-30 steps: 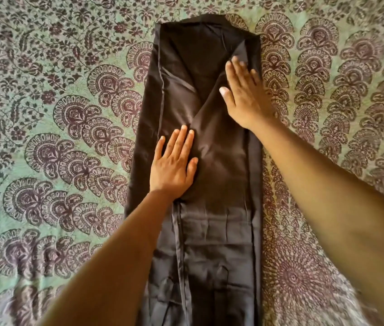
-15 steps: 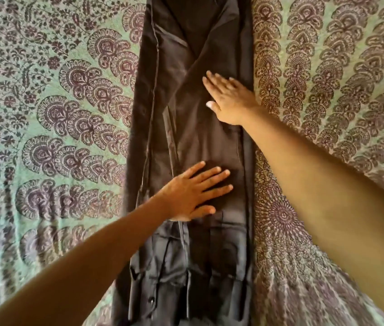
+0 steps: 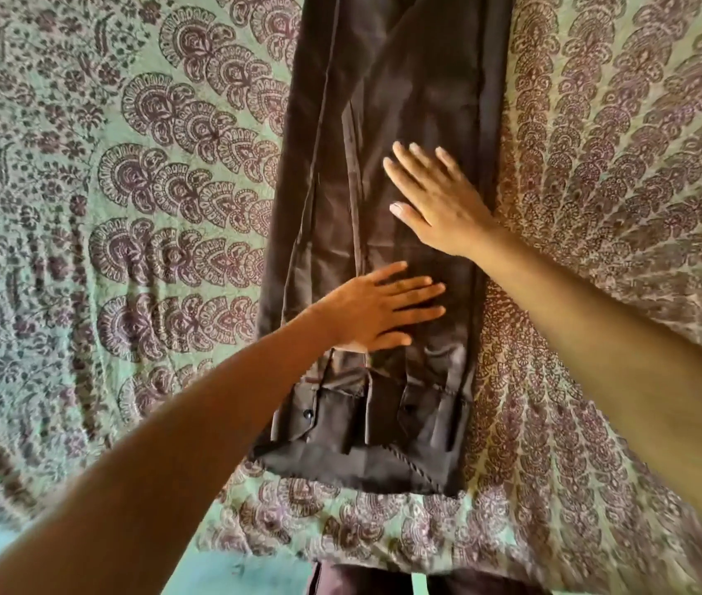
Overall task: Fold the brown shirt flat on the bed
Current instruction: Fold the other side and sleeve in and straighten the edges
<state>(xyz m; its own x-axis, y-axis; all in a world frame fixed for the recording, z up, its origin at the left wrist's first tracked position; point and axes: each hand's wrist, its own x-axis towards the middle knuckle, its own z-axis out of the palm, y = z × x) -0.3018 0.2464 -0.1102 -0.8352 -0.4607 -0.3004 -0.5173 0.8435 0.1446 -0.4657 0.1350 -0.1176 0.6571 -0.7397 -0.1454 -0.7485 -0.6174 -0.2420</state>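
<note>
Two flat hands, left hand (image 3: 373, 313) nearer the shirt's (image 3: 388, 135) hem, right hand (image 3: 439, 204) beyond, fingers straight and slightly apart, press its narrow fold smooth against the bed (image 3: 126, 208).

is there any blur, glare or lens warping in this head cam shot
Head view: a pale sheen crosses the brown shirt above the hands; the right hand looks slightly smeared, the left hand sharper; the bedspread pattern bows and softens toward the edges.

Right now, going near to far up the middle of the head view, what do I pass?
Bedspread edge → near end of the brown shirt → left hand flat on it → right hand flat farther up.
</note>
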